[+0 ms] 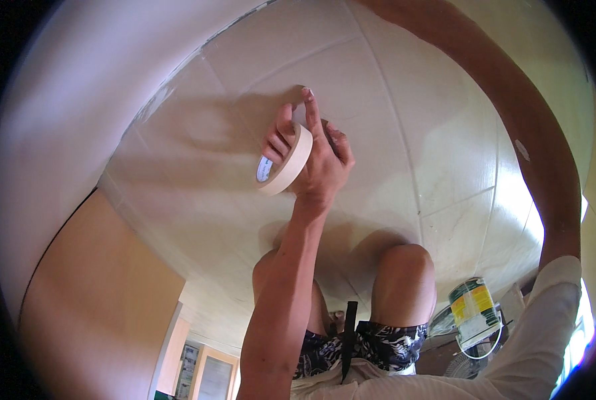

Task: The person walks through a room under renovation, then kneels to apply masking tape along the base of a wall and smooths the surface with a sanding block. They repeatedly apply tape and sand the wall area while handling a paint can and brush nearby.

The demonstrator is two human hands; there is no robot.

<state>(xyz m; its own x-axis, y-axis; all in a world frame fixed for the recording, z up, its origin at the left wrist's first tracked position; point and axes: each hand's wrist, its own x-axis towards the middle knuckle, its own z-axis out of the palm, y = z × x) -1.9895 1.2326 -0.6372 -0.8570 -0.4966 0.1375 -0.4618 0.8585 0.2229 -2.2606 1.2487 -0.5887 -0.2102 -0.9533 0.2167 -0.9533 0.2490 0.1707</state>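
My left hand (318, 150) is in front of a pale panelled wall (348, 100) with visible seams. A roll of masking tape (300, 160) is looped around its curled outer fingers. The index finger points up, its tip at or close to the wall surface, where some whitish matter shows on the fingertip. The thumb is bent at the right side of the hand. My right hand is out of view; its raised arm curves along the right and top edges of the picture.
A paint can (473, 302) with a white handle stands at lower right, near what looks like a fan (465, 365). A light wooden cabinet panel (102, 290) is at lower left. A white surface (77, 75) meets the wall along a rough, patched joint. My bent knees face the wall.
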